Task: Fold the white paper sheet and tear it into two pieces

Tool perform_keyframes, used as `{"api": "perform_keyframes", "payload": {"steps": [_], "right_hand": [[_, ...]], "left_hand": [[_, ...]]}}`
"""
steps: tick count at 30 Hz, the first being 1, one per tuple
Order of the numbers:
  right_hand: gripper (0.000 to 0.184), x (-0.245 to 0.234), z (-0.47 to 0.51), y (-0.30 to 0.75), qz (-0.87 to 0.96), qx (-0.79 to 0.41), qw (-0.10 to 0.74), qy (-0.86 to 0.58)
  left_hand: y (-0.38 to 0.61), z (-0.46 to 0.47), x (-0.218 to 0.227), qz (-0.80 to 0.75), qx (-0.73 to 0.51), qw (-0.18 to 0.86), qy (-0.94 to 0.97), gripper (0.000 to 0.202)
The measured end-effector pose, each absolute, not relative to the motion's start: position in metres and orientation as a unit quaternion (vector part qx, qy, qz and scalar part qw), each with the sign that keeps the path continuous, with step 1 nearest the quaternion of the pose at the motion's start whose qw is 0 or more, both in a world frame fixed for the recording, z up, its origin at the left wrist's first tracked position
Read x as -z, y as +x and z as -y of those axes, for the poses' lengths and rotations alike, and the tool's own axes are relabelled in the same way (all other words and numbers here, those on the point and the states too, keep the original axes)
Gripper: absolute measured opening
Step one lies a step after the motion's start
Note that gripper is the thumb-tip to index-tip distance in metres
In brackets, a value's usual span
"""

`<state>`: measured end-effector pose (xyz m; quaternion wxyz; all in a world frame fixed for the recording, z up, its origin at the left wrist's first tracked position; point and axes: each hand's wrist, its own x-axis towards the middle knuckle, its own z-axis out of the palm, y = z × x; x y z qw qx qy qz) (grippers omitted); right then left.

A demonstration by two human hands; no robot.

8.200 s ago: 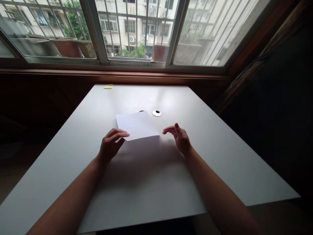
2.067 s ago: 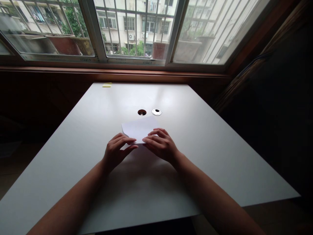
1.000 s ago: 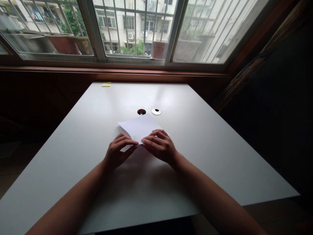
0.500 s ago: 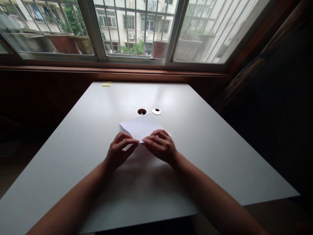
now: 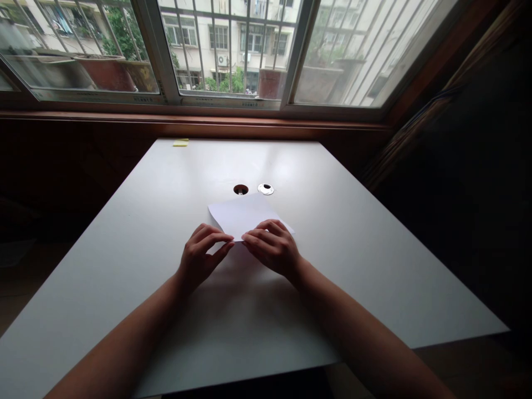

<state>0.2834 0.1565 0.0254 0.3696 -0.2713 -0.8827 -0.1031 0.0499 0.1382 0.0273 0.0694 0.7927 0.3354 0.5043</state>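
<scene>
A folded white sheet of paper (image 5: 241, 215) lies on the white table (image 5: 124, 233), its near corner between my two hands. My left hand (image 5: 201, 257) rests on the table with curled fingers, its fingertips pinching the paper's near edge. My right hand (image 5: 272, 249) lies over the paper's near right part, fingers bent and pressing down on it. The fingertips of both hands almost meet at the paper's near corner.
Just beyond the paper are a round cable hole (image 5: 240, 189) and a loose silver grommet cap (image 5: 265, 189). A small yellow sticky pad (image 5: 180, 143) sits at the far left edge. A dark wooden sill and barred window (image 5: 233, 55) rise behind the table.
The paper was open and held up by my left hand; now it is folded smaller and pressed under both hands. Over the last second its far corners shifted slightly; my hands barely moved.
</scene>
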Motion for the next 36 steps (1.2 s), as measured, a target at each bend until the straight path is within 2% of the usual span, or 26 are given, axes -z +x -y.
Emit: {"api": "perform_keyframes", "payload": {"steps": [19, 36], "right_hand": [[0.015, -0.0267, -0.1547, 0.2829, 0.882, 0.108, 0.367, -0.275], [0.017, -0.0257, -0.1543, 0.2813, 0.883, 0.103, 0.372, -0.268]], "left_hand": [[0.0476, -0.1385, -0.0229, -0.345, -0.471, -0.058, 0.81, 0.024], [0.0466, -0.1386, -0.0226, -0.345, -0.46, -0.045, 0.817, 0.021]]}}
